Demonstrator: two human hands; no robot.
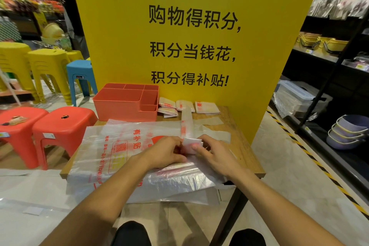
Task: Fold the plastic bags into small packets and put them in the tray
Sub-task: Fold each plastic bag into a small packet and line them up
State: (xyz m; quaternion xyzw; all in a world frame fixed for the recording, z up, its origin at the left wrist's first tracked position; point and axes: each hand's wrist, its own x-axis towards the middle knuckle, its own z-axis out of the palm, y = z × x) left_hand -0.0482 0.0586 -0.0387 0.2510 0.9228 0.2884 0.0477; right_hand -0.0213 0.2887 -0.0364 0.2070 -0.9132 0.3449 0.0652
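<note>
Hands meet at table centre: our left hand (167,151) and right hand (211,152) pinch half-folded bag strip (187,126), fingers closed on its packet end. Film looks light, limp, slippery; we judge grip best at folded edge. Tray (119,106) holds 0 packets.

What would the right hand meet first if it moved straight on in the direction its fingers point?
The right hand points up-left, toward the folded wad its fingers already touch. Beyond that it would probably meet the left hand, which grips the same wad from the other side.
</note>
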